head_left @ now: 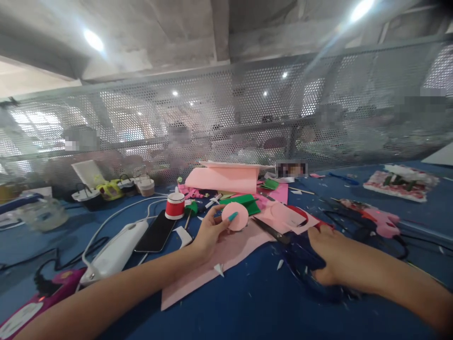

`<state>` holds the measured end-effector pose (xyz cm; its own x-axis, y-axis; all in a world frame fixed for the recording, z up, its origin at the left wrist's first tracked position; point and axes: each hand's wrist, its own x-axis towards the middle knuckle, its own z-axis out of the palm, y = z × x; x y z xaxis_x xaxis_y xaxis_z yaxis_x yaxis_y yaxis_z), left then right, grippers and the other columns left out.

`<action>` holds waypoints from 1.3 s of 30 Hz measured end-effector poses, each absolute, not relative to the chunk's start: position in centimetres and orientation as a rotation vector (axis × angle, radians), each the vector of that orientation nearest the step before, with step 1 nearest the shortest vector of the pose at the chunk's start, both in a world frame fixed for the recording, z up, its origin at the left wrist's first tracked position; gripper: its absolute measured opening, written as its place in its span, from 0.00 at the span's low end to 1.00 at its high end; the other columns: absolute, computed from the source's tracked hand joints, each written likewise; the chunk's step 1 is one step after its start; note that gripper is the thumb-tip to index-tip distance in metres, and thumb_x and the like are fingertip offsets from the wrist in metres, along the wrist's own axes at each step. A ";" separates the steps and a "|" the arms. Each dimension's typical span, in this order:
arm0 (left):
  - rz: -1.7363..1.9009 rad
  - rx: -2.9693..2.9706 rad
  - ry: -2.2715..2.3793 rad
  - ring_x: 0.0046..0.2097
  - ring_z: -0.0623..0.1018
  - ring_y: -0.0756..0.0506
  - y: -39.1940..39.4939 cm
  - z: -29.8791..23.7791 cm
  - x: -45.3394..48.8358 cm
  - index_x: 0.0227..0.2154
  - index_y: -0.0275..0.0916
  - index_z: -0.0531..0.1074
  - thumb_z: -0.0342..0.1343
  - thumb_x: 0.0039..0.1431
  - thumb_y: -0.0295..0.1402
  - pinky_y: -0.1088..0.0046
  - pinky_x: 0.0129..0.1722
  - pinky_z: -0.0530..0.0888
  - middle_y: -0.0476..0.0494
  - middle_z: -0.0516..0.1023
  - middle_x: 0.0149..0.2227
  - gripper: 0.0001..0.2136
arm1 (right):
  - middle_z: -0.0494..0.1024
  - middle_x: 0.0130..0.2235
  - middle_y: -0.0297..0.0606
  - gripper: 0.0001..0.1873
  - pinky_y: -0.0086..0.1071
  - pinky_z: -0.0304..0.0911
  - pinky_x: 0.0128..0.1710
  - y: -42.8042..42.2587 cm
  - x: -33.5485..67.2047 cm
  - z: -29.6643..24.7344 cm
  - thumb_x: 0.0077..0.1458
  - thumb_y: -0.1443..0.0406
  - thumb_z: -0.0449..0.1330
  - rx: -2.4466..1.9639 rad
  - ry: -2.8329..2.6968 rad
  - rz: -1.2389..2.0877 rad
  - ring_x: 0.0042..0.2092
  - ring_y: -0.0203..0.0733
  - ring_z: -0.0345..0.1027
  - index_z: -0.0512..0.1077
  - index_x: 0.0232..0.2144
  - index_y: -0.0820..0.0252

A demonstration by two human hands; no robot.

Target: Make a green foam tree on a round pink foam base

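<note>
My left hand (210,233) pinches a round pink disc (235,217), its thumb with a teal nail lying across the front. My right hand (323,250) is closed around the dark blue handles of a pair of scissors (271,230), partly hiding them. The blades point left toward the disc, apart from it. Beneath the disc and blades lies a pale pink sheet (198,278) on the blue table (240,316). A red-and-white spool (175,206) stands left of the disc, and green pieces (244,204) lie just behind it.
A black phone (155,233), a white power strip (115,250) and a purple glue gun (46,300) lie at left. On the right are a pink glue gun (378,217) and a red-and-white block (399,184). A pink stack (222,177) stands before the mesh partition (244,108).
</note>
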<state>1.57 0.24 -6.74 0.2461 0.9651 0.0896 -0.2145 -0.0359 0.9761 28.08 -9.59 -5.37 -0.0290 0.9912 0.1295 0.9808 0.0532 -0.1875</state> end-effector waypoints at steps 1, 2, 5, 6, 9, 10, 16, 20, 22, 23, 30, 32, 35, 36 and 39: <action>1.151 1.229 0.834 0.30 0.80 0.46 0.2 -6.8 1.6 0.43 0.41 0.65 0.68 0.41 0.36 0.75 0.28 0.76 0.46 0.79 0.33 0.26 | 0.73 0.37 0.50 0.18 0.34 0.61 0.31 -9.6 27.7 -5.3 0.30 0.65 0.62 -2.067 -2.138 0.083 0.40 0.54 0.69 0.70 0.30 0.61; 1.146 1.247 0.826 0.32 0.80 0.45 0.2 -6.7 1.6 0.44 0.41 0.64 0.68 0.40 0.35 0.73 0.29 0.76 0.45 0.80 0.34 0.27 | 0.73 0.39 0.52 0.21 0.34 0.60 0.30 -9.7 27.3 -5.0 0.30 0.65 0.62 -2.123 -2.186 0.124 0.41 0.55 0.69 0.70 0.33 0.63; 1.159 1.283 0.798 0.35 0.81 0.42 -0.1 -6.6 1.7 0.46 0.41 0.64 0.70 0.37 0.32 0.70 0.32 0.78 0.43 0.80 0.37 0.30 | 0.74 0.40 0.53 0.25 0.32 0.57 0.27 -9.9 25.8 -3.9 0.36 0.66 0.60 -2.184 -2.241 0.268 0.36 0.51 0.71 0.68 0.42 0.66; 1.162 1.289 0.794 0.35 0.81 0.42 -0.2 -6.5 1.7 0.46 0.41 0.65 0.70 0.37 0.32 0.70 0.32 0.78 0.42 0.79 0.38 0.31 | 0.75 0.38 0.52 0.24 0.32 0.55 0.26 -10.0 25.5 -3.7 0.40 0.66 0.58 -2.194 -2.240 0.292 0.33 0.49 0.71 0.67 0.43 0.67; 1.160 1.274 0.809 0.35 0.81 0.43 -0.4 -6.3 1.8 0.47 0.42 0.66 0.70 0.36 0.32 0.70 0.31 0.78 0.42 0.79 0.39 0.31 | 0.76 0.37 0.53 0.16 0.33 0.53 0.26 -9.8 25.0 -3.8 0.46 0.66 0.55 -2.173 -2.217 0.226 0.33 0.50 0.71 0.67 0.40 0.67; 1.163 1.266 0.808 0.35 0.81 0.43 -0.4 -6.3 1.8 0.47 0.42 0.67 0.70 0.37 0.33 0.70 0.32 0.78 0.42 0.79 0.40 0.30 | 0.76 0.37 0.54 0.12 0.34 0.53 0.26 -9.6 24.9 -4.1 0.47 0.66 0.54 -2.153 -2.203 0.183 0.35 0.52 0.71 0.67 0.36 0.65; 1.179 1.261 0.775 0.35 0.80 0.45 0.3 -6.5 1.8 0.46 0.40 0.68 0.68 0.42 0.37 0.72 0.32 0.78 0.43 0.79 0.38 0.26 | 0.75 0.31 0.44 0.06 0.35 0.56 0.28 -9.3 24.8 -3.6 0.48 0.64 0.53 -2.009 -2.011 0.179 0.33 0.47 0.69 0.64 0.22 0.57; 1.232 1.263 0.833 0.34 0.80 0.44 0.5 -6.6 1.7 0.50 0.43 0.65 0.65 0.46 0.40 0.69 0.30 0.79 0.42 0.78 0.41 0.27 | 0.75 0.29 0.39 0.10 0.35 0.61 0.31 -9.1 24.4 -2.6 0.52 0.58 0.51 -1.581 -1.870 0.591 0.32 0.43 0.70 0.65 0.28 0.57; 1.239 1.260 0.832 0.34 0.80 0.43 0.3 -6.5 1.7 0.54 0.46 0.62 0.63 0.48 0.41 0.65 0.31 0.80 0.41 0.77 0.43 0.30 | 0.74 0.27 0.36 0.12 0.35 0.63 0.32 -8.5 24.4 -2.9 0.54 0.57 0.50 -1.347 -1.762 0.810 0.31 0.43 0.71 0.65 0.35 0.58; 1.235 1.270 0.823 0.35 0.80 0.42 0.2 -6.5 1.7 0.54 0.46 0.62 0.63 0.48 0.42 0.64 0.32 0.80 0.41 0.76 0.45 0.30 | 0.74 0.27 0.36 0.13 0.36 0.64 0.33 -8.1 24.5 -3.2 0.54 0.58 0.50 -1.284 -1.719 0.835 0.31 0.43 0.71 0.64 0.39 0.58; 1.129 1.429 0.742 0.42 0.79 0.39 0.1 -6.7 1.8 0.56 0.48 0.62 0.61 0.49 0.42 0.63 0.34 0.80 0.40 0.70 0.53 0.29 | 0.71 0.44 0.48 0.16 0.45 0.62 0.46 -4.7 26.2 -7.2 0.55 0.58 0.50 -1.374 -1.702 -0.011 0.48 0.53 0.67 0.64 0.43 0.59; 1.109 1.449 0.719 0.45 0.78 0.39 0.2 -6.9 1.8 0.56 0.48 0.61 0.62 0.48 0.40 0.62 0.35 0.80 0.39 0.68 0.56 0.31 | 0.71 0.44 0.47 0.15 0.45 0.62 0.44 -4.3 26.3 -8.1 0.57 0.58 0.50 -1.379 -1.711 -0.145 0.47 0.53 0.67 0.64 0.43 0.59; 1.136 1.520 0.779 0.46 0.77 0.40 0.2 -7.1 1.6 0.52 0.43 0.65 0.63 0.47 0.40 0.65 0.37 0.79 0.38 0.71 0.53 0.28 | 0.73 0.40 0.45 0.14 0.42 0.63 0.40 -4.1 26.3 -8.9 0.56 0.56 0.52 -1.377 -1.703 -0.219 0.43 0.52 0.69 0.64 0.40 0.58; 1.153 1.556 0.816 0.46 0.76 0.40 0.2 -7.1 1.6 0.50 0.41 0.66 0.63 0.47 0.41 0.66 0.38 0.78 0.38 0.72 0.50 0.26 | 0.73 0.39 0.44 0.13 0.40 0.63 0.38 -4.1 26.3 -9.0 0.56 0.55 0.53 -1.377 -1.702 -0.228 0.41 0.51 0.69 0.64 0.38 0.58; 1.169 1.646 0.895 0.45 0.75 0.42 0.2 -7.2 1.5 0.44 0.39 0.69 0.63 0.47 0.42 0.68 0.41 0.75 0.39 0.75 0.45 0.22 | 0.73 0.32 0.40 0.13 0.36 0.61 0.31 -4.1 26.3 -9.2 0.56 0.54 0.52 -1.391 -1.718 -0.236 0.34 0.48 0.70 0.63 0.33 0.57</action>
<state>1.53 0.23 -7.20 0.2913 0.9072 0.3036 0.0567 -0.3332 0.9412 26.33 -4.09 -9.21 0.0221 0.6923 0.7212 0.8615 0.3529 -0.3652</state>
